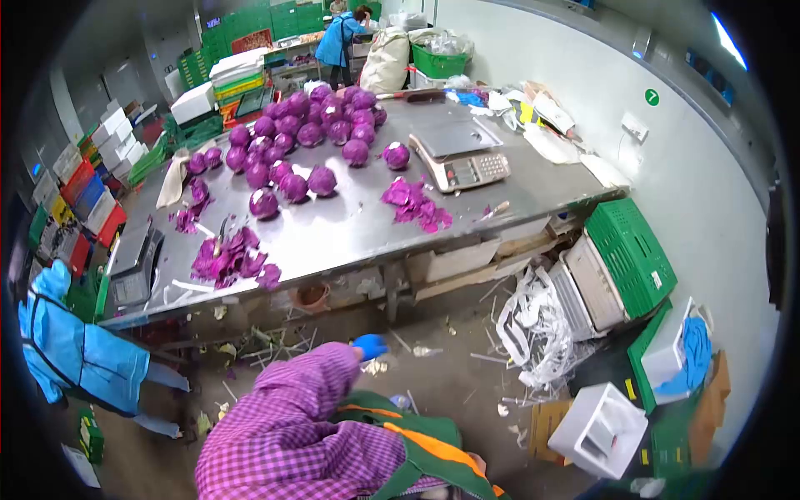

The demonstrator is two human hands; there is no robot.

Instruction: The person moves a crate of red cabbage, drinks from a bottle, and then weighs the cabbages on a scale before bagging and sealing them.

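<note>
One gloved left hand [369,346] is pointing toward two o'clock from a checkered sleeve [292,383], short of the table's near edge; whether its fingers are together, I cannot tell. The metal table [333,229] is stretching across twelve o'clock, a scale [467,169] sitting at one, a blue-coated person [92,350] standing around nine. Cabbages [310,134], round and glossy purple, are lying heaped toward eleven, near torn leaves [229,257].

The grey table [333,237] bears purple cabbages [322,180]; before it appear a pink-and-purple checked sleeve [292,417] and a blue glove [369,346].
</note>
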